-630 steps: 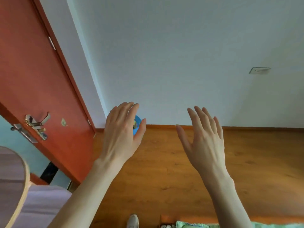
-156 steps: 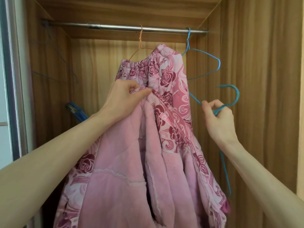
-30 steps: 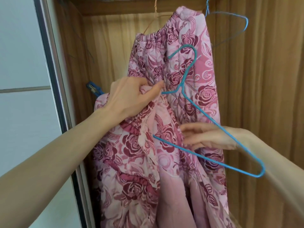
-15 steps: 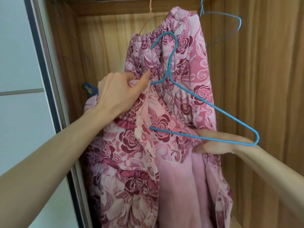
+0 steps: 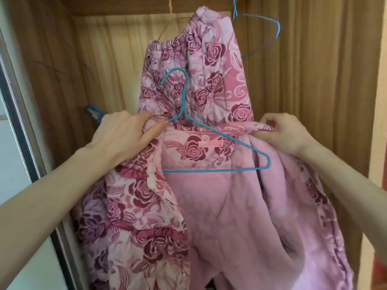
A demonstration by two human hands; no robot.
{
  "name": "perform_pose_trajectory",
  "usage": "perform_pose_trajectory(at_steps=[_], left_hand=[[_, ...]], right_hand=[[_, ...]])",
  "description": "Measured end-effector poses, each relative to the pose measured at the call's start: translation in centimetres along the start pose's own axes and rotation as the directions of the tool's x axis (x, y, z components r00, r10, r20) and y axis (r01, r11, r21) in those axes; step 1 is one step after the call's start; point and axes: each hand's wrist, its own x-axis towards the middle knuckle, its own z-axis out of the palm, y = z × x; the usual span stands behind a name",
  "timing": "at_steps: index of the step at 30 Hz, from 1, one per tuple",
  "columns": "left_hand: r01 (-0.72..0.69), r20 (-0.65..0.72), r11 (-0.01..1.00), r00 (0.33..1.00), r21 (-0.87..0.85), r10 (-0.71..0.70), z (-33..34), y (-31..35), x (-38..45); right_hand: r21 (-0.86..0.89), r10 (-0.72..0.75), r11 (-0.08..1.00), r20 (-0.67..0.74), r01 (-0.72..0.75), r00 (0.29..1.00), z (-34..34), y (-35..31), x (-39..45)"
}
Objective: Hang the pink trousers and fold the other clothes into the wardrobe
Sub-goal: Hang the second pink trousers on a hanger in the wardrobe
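Pink rose-print trousers (image 5: 209, 65) hang from an orange wire hanger (image 5: 167, 28) at the top of the wardrobe. In front of them I hold up a matching pink rose-print jacket (image 5: 209, 206) with a plush pink lining. A blue wire hanger (image 5: 209, 139) sits inside its neck opening, hook upward. My left hand (image 5: 123, 137) pinches the collar's left end, together with the hanger's left shoulder. My right hand (image 5: 284, 132) pinches the collar's right end.
An empty blue wire hanger (image 5: 270, 28) hangs at the upper right. A blue clip (image 5: 94, 114) shows behind my left hand. Wooden wardrobe walls (image 5: 314, 101) close in on both sides. The sliding door's dark frame (image 5: 21, 132) runs down the left.
My right hand left the hanger's bottom bar and took the collar's right end. The jacket opened out, and the blue hanger now sits inside the neck. The view moved closer.
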Motion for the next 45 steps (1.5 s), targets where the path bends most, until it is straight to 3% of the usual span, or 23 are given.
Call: perform_pose_trajectory(at_steps=[3,6,9,13,16,19,21,24,27,29,30,32,37,42,45], left_hand=[[-0.03,-0.01,0.995,0.999,0.09,0.031,-0.4,0.1,-0.2],[-0.028,0.008,0.986,1.0,0.163,0.027,-0.8,0.4,-0.3],[-0.04,0.039,0.978,0.999,0.203,0.033,-1.1,0.6,-0.4],[-0.184,0.211,0.951,0.969,0.248,0.133,-1.0,1.0,-0.7],[-0.218,0.223,0.927,0.963,0.307,0.153,-1.1,0.6,-0.3],[-0.128,0.162,0.947,0.983,0.295,0.082,-1.3,0.7,0.0],[-0.051,0.118,0.964,0.993,0.26,0.021,-0.9,1.3,-0.1],[0.033,0.029,0.981,0.999,0.192,-0.04,0.2,1.5,-0.7],[0.102,-0.047,0.987,0.994,0.123,-0.097,0.4,1.0,-1.3],[0.124,-0.115,0.989,0.987,0.084,-0.113,0.3,0.5,-1.3],[0.127,-0.15,0.99,0.982,0.062,-0.117,0.2,0.4,-1.2],[0.141,-0.192,0.99,0.972,0.027,-0.133,-0.3,0.6,-0.9],[0.09,-0.221,0.996,0.971,-0.001,-0.088,-0.9,0.4,-0.6],[0.089,-0.208,0.995,0.973,-0.047,-0.097,-1.1,0.4,0.2],[0.108,-0.21,0.992,0.97,-0.069,-0.12,-1.0,0.1,0.6]], right_hand=[[-0.271,-0.126,0.956,-0.052,0.107,0.991,-0.8,-0.9,0.2],[-0.492,-0.36,0.821,-0.054,0.289,0.931,-1.0,-1.3,0.5],[-0.571,-0.483,0.727,-0.029,0.383,0.875,-1.2,-1.5,0.9],[-0.617,-0.537,0.669,-0.015,0.414,0.843,-1.3,-2.8,1.6],[-0.637,-0.553,0.635,0.022,0.438,0.833,-1.8,-3.5,2.3],[-0.545,-0.458,0.739,0.022,0.395,0.889,-2.4,-4.3,3.0],[-0.385,-0.331,0.864,0.049,0.324,0.942,-2.7,-5.1,3.3],[-0.104,-0.259,0.955,0.155,0.277,0.953,-2.6,-6.2,3.2],[0.38,-0.226,0.922,0.37,0.075,0.901,-2.9,-6.3,1.8],[0.559,-0.245,0.829,0.346,0.011,0.906,-2.6,-5.9,0.7],[0.532,-0.297,0.837,0.242,0.13,0.924,-2.2,-5.6,0.4],[0.284,-0.399,0.891,0.117,0.354,0.91,-1.1,-4.7,0.6],[0.052,-0.481,0.873,0.252,0.485,0.84,-0.2,-5.0,1.4],[0.102,-0.548,0.834,0.262,0.542,0.794,-0.7,-7.4,2.0],[0.251,-0.52,0.844,0.173,0.473,0.836,-0.4,-8.6,2.3]])
